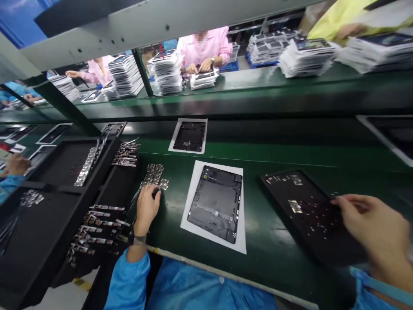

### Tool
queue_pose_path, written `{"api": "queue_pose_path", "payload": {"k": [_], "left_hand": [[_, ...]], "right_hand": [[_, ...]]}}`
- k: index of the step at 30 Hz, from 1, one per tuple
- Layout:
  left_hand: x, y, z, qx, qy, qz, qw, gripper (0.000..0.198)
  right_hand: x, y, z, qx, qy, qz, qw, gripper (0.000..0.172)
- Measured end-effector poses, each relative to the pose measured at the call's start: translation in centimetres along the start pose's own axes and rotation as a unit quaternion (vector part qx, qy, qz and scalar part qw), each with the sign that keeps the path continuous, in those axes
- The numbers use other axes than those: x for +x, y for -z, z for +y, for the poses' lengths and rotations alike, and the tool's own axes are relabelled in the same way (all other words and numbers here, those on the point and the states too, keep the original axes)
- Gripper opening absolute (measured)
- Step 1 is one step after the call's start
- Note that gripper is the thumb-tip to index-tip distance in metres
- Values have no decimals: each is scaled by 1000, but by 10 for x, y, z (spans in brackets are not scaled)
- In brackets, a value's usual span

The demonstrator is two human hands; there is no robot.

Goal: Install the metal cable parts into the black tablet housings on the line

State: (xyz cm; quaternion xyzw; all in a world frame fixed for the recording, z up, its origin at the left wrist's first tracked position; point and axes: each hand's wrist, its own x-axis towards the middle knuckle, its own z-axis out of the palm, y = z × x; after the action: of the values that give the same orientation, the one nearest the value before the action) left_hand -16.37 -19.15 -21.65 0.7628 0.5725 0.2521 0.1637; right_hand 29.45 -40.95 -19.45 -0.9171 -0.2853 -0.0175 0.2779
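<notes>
My left hand (149, 206) rests on the green bench beside a cluster of small metallic parts (155, 172). Its fingers are curled, with something small and black at the fingertips that I cannot make out. On the right, my right hand (377, 224) is closed in a pinch over a black tray (274, 198) holding scattered tiny pieces and a few larger metallic parts (294, 206). Whatever the pinch holds is too small to name. Between my hands, a dark tablet housing (216, 202), its inner side up, lies on a white sheet (190, 215), touched by neither hand.
Another housing (189, 135) lies farther back on its own sheet. Black bins (69, 168) with metallic strips and flex cables (100, 228) crowd the left. Across a raised ledge (245, 88) are stacks of sheeted panels (166, 71) and co-workers. A beam (167, 21) crosses overhead.
</notes>
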Motion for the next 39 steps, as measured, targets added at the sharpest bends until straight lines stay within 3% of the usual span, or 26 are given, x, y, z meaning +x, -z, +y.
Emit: {"api": "queue_pose_path", "payload": {"k": [3,6,12,15,18,23,26,29,31,33,36,39], "left_hand": [[19,-15,4,-7,18,7,1000,13],[31,-28,5,-30,37,15,999,8],[41,-37,2,-149,62,10,987,13],[48,-33,0,-229,78,5,970,12],[57,-28,-2,-289,90,24,953,22],[71,-18,0,-335,107,70,934,18],[72,-1,15,-355,98,109,924,23],[58,22,47,-359,53,144,921,32],[43,32,72,-364,24,103,925,30],[25,32,97,-388,17,6,922,25],[5,9,125,-443,46,-158,881,26],[-7,-23,138,-477,94,-248,838,25]], "right_hand": [[-15,14,-9,52,-55,14,997,12],[-30,28,-21,55,-38,-7,998,15],[-44,35,-45,61,-40,34,997,15],[-54,24,-61,116,15,19,993,24],[-64,3,-79,198,80,-37,976,30],[-78,-36,-106,294,149,-149,932,23],[-88,-50,-120,337,152,-196,908,21],[-95,-55,-130,381,137,-249,880,21],[-97,-56,-133,402,123,-289,860,23],[-99,-56,-135,422,105,-329,838,25],[-102,-58,-134,451,77,-386,801,27],[-105,-60,-133,469,63,-436,766,29]]}}
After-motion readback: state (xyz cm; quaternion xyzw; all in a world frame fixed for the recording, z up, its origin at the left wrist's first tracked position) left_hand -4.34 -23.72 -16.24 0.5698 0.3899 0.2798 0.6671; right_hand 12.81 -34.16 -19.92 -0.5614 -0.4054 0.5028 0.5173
